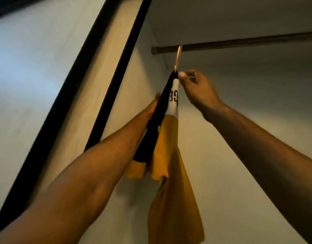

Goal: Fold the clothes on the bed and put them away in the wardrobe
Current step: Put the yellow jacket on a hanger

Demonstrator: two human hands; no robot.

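Observation:
A yellow, black and white shirt (169, 155) hangs on a pale hanger (178, 56) hooked over the wardrobe's metal rail (239, 43), seen edge-on. My right hand (195, 88) is raised at the shirt's collar, its fingers curled and pinching the top of the garment just below the hook. My left hand (154, 104) lies flat against the far left side of the shirt, mostly hidden behind the black fabric, with straight fingers pointing up.
The wardrobe's pale inner walls (239, 120) surround the shirt. A black door frame edge (116, 71) runs diagonally at the left. The rail stretches bare to the right of the hanger.

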